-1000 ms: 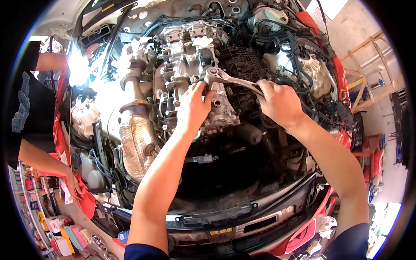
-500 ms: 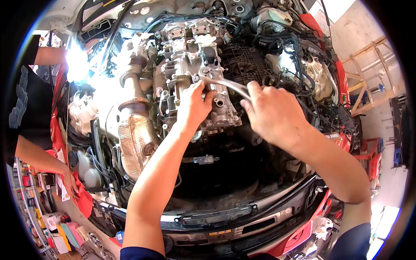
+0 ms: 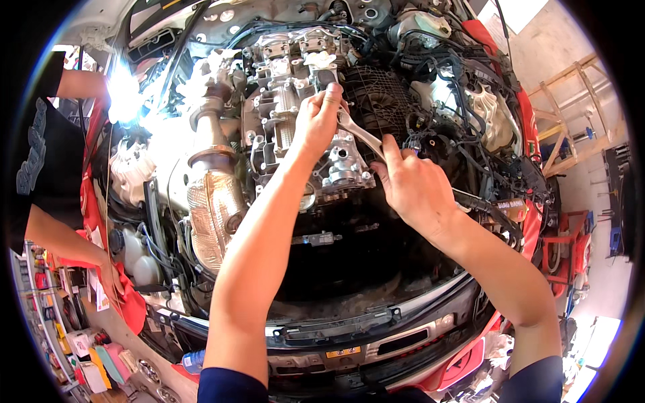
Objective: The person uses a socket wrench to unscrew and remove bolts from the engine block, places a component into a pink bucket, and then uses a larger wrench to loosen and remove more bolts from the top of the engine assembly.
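Observation:
In front of me lies an exposed engine [image 3: 285, 101] with bare metal castings on top. My right hand [image 3: 416, 188] is closed around the handle of a silver wrench [image 3: 363, 134], which slants up and left over the engine's right part. At the wrench's far end is my left hand [image 3: 317, 124], its fingers curled and its thumb pointing up, beside a dark cylindrical part. What those fingers grip is hidden. A round port [image 3: 343, 154] shows in the casting just below the wrench.
A bronze heat-shielded pipe [image 3: 211, 201] runs left of the engine; a black ribbed cover [image 3: 379, 101] lies right. Below is a dark cavity behind the front crossmember [image 3: 336, 332]. Another person's arm [image 3: 70, 245] rests at the left fender near a red cloth [image 3: 131, 305]. A bright lamp [image 3: 124, 97] glares.
My left hand has moved up and right, its thumb now raised. The wrench has swung to a steeper slant, its handle end lower, and my right hand has shifted down with it.

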Demonstrator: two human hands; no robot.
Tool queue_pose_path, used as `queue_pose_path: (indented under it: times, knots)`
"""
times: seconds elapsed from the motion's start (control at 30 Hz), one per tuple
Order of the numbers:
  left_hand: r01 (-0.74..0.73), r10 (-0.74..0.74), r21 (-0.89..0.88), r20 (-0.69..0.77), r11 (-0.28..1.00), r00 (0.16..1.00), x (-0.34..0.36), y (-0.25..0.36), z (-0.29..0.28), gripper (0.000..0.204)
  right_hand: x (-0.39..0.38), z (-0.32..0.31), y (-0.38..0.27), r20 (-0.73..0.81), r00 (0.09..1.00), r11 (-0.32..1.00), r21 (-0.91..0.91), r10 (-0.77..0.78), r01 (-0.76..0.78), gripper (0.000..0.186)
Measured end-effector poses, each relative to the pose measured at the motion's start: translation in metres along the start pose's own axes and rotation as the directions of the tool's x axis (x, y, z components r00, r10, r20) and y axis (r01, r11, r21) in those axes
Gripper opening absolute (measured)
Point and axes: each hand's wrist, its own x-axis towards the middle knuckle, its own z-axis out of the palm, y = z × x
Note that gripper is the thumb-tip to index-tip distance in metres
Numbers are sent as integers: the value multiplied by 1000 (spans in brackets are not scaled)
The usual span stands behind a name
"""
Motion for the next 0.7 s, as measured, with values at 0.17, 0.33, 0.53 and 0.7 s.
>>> queue_pose_path:
  times: [0.17,0.33,0.53,0.7]
  knots:
    - [-73,34,-176,-213,982,976,-2,-21,18,50,17,-9,27,37,994,980,-172,-98,103,35]
    - [-109,30,-223,-329,969,944,-1,-22,30,50,27,-9,53,-14,971,962,-136,-239,235,35]
    - [-165,74,-154,-473,974,878,-1,-22,38,49,43,-4,74,-18,927,914,-179,-374,365,38]
    - [-197,55,-295,-428,935,902,-1,-14,41,44,92,7,119,-156,747,759,-234,-646,607,35]
